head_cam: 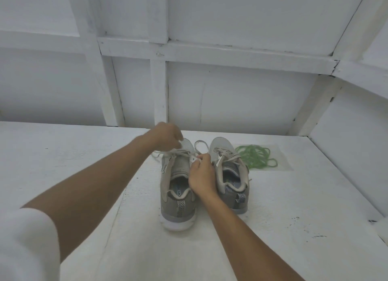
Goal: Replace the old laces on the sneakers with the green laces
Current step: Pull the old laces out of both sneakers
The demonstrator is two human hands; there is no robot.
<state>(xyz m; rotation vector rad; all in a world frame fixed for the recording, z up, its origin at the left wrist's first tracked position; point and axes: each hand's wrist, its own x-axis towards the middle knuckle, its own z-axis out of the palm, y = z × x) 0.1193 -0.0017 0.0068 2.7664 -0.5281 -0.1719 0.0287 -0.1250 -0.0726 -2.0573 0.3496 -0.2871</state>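
While both grey sneakers have their old pale laces in the eyelets, the task looks to be at its very start. A person is loosening the lace of the left sneaker (178, 188). The green laces (256, 157) lie untouched in a loose heap on a clear plastic sheet (282, 155), toward the far right corner of the white surface (73, 155).

The left hand (168, 136), fingers curled, pinches a strand of the old lace (180, 152) over the shoe's toe. The right hand (202, 175) pinches another strand at the eyelets on the shoe's right side. The right sneaker (230, 175) stands just beside the left one, heels toward the person, and its lace appears not yet undone.

Judging from this, both old laces are yet to be pulled out and the green ones threaded in.

The pair stands about midway across the surface, nearer its far edge, where a white panelled wall (231, 96) rises. A second wall closes the right edge, close behind the green laces. The widest room for the arms lies toward the left and near edges.
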